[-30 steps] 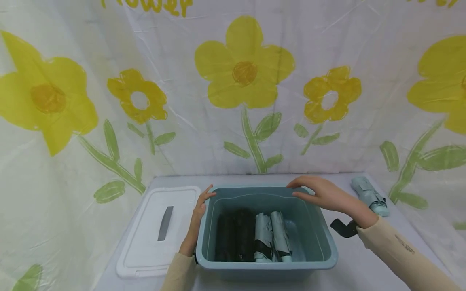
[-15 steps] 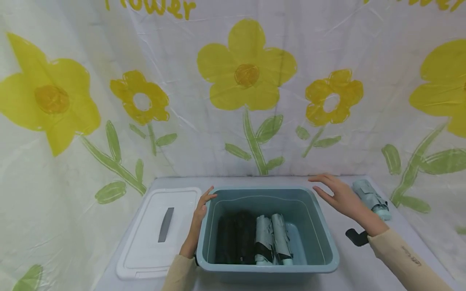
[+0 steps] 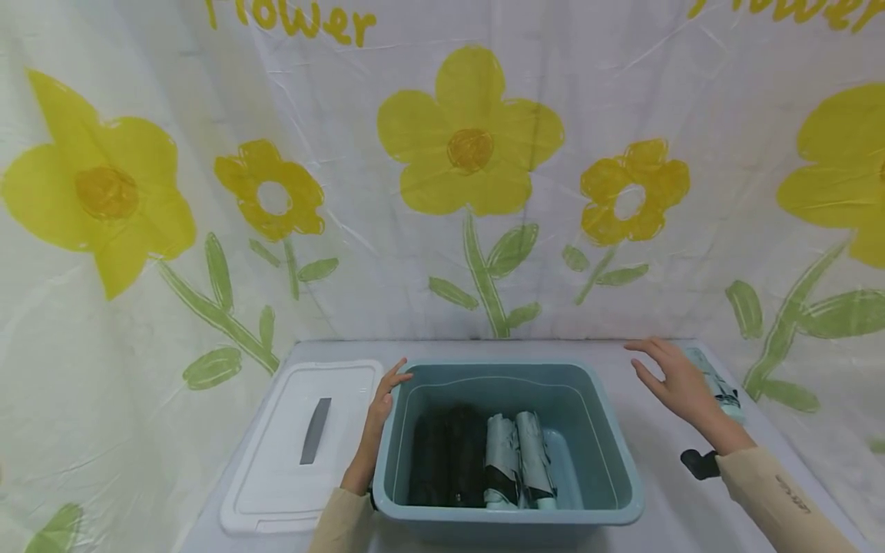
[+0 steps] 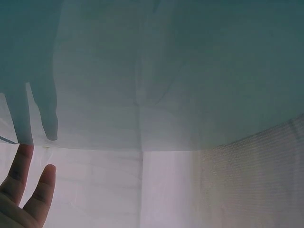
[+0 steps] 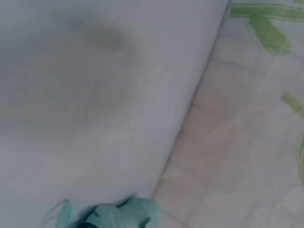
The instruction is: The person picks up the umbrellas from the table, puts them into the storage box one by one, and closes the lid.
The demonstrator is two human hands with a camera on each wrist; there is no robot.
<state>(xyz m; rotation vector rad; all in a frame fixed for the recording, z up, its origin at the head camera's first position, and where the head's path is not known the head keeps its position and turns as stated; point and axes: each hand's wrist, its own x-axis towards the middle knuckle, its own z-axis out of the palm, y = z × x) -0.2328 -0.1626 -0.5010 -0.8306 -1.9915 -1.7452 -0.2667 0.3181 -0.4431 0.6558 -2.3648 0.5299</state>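
A blue-grey plastic storage bin (image 3: 508,518) stands in front of me. My left hand (image 3: 380,401) rests along its left wall, fingers near the back left corner; two fingertips show against the glossy wall in the left wrist view. Inside the bin lie two black folded umbrellas (image 3: 465,457), dim in the shade, and two pale-blue ones (image 3: 502,453) beside them. To the right of the bin my right hand (image 3: 681,385) hovers over the table, fingers spread and holding nothing. It partly covers another pale-blue folded umbrella (image 3: 722,392), whose crumpled fabric (image 5: 128,213) shows low in the right wrist view.
The bin's white lid (image 3: 276,461) with a grey handle lies flat on the table to the left. The white-covered table (image 3: 657,491) ends at a hanging sheet (image 3: 387,292) painted with yellow flowers.
My right hand has moved right, from above the bin's back right corner to beside the pale-blue umbrella on the table. The left hand has stayed at the bin.
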